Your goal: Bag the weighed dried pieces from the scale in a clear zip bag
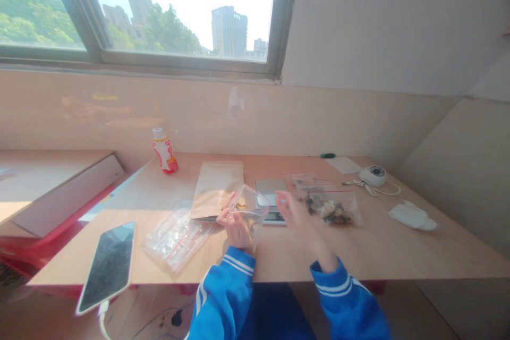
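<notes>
Two bare hands work just in front of a flat digital scale on a pale wooden table. The left hand is closed around a clear plastic tub, its fingers curled against the tub's lower side and the thumb toward the scale, gripping rather than merely touching it. The tub sits tilted just left of the scale's front edge, with its long axis slanting up and to the right, its open side hard to make out through the glare. The right hand is open and empty, its fingers spread and raised over the scale's right front corner. A zip bag of rough brown and pale pieces lies just right of the scale, so the right hand is clearly the nearer one, with the bag ahead and to its right; no contact between them can be confirmed. Another zip bag lies behind that one, beside the scale's right edge. To the left of the scale are a kraft paper envelope and, nearer the person, a stack of flat clear zip bags. Farther left is a smartphone, while a pink-and-white bottle stands beyond them. Well right of the scale lie a white corded device and a crumpled white cloth.
</notes>
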`<state>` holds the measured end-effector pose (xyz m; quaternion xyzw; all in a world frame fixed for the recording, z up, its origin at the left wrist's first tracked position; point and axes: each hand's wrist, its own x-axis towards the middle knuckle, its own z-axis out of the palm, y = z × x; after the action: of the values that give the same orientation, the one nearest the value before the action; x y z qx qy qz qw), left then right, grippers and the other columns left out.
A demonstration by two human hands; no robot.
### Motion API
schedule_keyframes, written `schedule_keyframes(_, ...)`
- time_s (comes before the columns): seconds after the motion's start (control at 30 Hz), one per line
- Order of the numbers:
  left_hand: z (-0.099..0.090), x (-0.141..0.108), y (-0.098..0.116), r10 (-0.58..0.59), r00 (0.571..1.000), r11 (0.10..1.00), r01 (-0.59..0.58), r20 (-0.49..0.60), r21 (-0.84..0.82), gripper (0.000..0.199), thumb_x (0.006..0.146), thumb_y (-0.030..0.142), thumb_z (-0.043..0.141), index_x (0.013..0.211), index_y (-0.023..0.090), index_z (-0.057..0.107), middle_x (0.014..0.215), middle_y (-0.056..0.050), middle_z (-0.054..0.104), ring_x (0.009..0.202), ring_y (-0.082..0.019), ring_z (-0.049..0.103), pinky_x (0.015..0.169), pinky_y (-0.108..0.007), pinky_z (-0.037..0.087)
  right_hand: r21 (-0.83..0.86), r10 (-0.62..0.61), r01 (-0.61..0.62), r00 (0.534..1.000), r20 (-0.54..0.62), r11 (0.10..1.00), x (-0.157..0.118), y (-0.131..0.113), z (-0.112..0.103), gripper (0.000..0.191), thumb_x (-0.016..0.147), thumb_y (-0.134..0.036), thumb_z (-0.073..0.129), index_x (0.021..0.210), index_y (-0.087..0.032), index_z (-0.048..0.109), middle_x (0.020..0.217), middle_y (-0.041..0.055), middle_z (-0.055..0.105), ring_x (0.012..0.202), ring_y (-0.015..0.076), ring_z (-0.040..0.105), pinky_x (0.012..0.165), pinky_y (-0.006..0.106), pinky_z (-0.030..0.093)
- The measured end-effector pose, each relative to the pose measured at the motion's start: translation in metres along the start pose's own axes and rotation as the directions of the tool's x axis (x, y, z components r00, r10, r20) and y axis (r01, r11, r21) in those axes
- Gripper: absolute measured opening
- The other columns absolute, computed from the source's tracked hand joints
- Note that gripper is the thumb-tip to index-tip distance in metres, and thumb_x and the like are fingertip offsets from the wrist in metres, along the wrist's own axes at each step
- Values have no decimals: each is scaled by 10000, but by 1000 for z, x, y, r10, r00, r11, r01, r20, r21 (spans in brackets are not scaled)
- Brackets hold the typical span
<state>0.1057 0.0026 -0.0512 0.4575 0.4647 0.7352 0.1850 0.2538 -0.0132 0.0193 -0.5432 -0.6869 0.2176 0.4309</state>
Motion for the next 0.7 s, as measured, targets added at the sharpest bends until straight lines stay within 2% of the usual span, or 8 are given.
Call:
schedule_keyframes(0.07, 1, -1, -4, 14, 996, 1000, -14, -83, -4, 255, 935, 410, 298, 1058, 195, 359, 1248, -220, 494, 1152, -295, 531, 880, -545, 444, 72, 66, -75, 991, 116, 995, -10, 2, 12, 358, 871, -464, 489, 1123, -220, 558, 973, 53, 683, 738, 180, 643, 656, 303, 507)
schedule_keyframes(0.13, 0, 0, -7, 56, 990, 998, -57, -132, -2, 222, 926, 396, 350, 1004, 189, 372, 1220, -225, 516, 1110, -295, 562, 859, -527, 461, 143, 65, -93, 980, 187, 985, -17, -2, 28, 351, 829, -455, 560, 1094, -224, 567, 899, 23, 692, 666, 164, 639, 601, 276, 501)
schedule_keyframes(0.23, -3, 2, -10, 158, 986, 987, -158, -56, 12, 207, 928, 379, 366, 988, 183, 392, 1214, -216, 529, 1123, -283, 559, 894, -531, 448, 204, 64, -86, 992, 111, 975, -20, -11, 49, 332, 809, -434, 591, 1056, -212, 588, 884, 20, 694, 688, 169, 642, 584, 264, 501)
schedule_keyframes(0.3, -7, 4, -10, 223, 975, 974, -223, 13, 21, 220, 935, 382, 352, 1001, 184, 419, 1248, -196, 521, 1172, -265, 527, 951, -531, 416, 243, 61, -62, 998, 13, 968, -19, -15, 56, 319, 852, -420, 539, 1083, -208, 592, 966, 50, 696, 809, 194, 656, 649, 284, 520)
schedule_keyframes(0.4, -11, 7, -8, 253, 966, 965, -256, 57, 57, 244, 948, 378, 315, 1016, 194, 459, 1297, -156, 499, 1239, -228, 469, 1028, -508, 353, 298, 31, -2, 995, -91, 955, -19, -12, 55, 331, 908, -401, 454, 1142, -214, 596, 1145, 83, 657, 1047, 228, 613, 819, 334, 515)
schedule_keyframes(0.53, -13, 12, -5, 185, 982, 974, -187, 30, 131, 290, 935, 349, 368, 1149, 176, 459, 1329, -165, 465, 1295, -222, 402, 1084, -478, 283, 366, -9, 42, 996, -91, 929, -28, 0, 41, 360, 947, -387, 371, 1168, -225, 605, 1199, 80, 636, 1164, 228, 553, 957, 379, 464)
schedule_keyframes(0.63, -14, 13, -2, 83, 993, 987, -93, 87, 127, 369, 939, 359, 345, 1235, 167, 452, 1313, -152, 494, 1271, -222, 431, 1062, -439, 324, 371, -15, 40, 997, -70, 928, -38, 8, 32, 368, 955, -384, 353, 1160, -233, 619, 1184, 74, 645, 1167, 224, 553, 994, 393, 441)
schedule_keyframes(0.7, -15, 12, 0, 33, 985, 991, -55, 171, 124, 372, 939, 380, 325, 1184, 173, 513, 1215, -126, 578, 1174, -223, 521, 997, -415, 394, 355, -24, 40, 998, -50, 934, -41, 11, 29, 358, 951, -385, 366, 1140, -236, 632, 1183, 70, 646, 1164, 225, 555, 991, 391, 444)
